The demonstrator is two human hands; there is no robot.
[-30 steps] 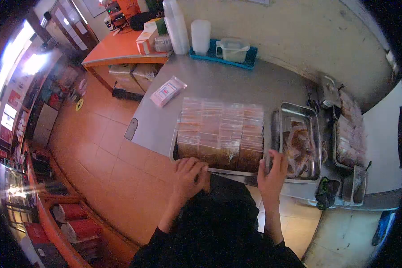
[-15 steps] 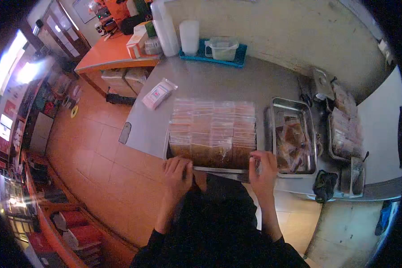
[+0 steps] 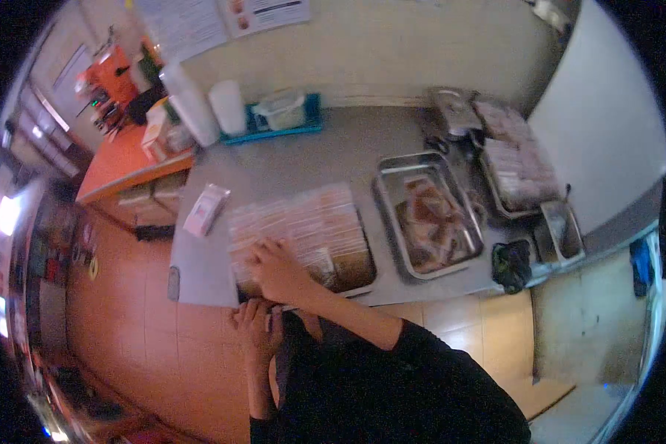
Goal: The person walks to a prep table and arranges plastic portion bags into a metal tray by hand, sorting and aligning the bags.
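Observation:
A metal tray (image 3: pixel 362 290) holds packed rows of clear plastic packets (image 3: pixel 303 214) with pale tops and brown contents. My right hand (image 3: pixel 277 272) reaches across the tray's left part, its fingers bent down onto the packets. The hand is slightly blurred and hides whatever lies under its fingertips. Below it, my left hand (image 3: pixel 257 329) is at the tray's front left corner with its fingers curled. Whether those fingers grip the rim or only rest by it is hard to see.
Loose brown-filled packets (image 3: pixel 431 214) lie in a steel tray (image 3: pixel 403 251) to the right. Beyond are another filled tray (image 3: pixel 522 174), a narrow metal container (image 3: pixel 559 233) and a black bundle (image 3: pixel 510 265). A pink-white pack (image 3: pixel 206 209) lies left; a blue tray (image 3: pixel 274 133) stands behind.
My right hand has left the tray's front right corner and moved left over the packets. My left hand stays near the front left corner. The view has turned right.

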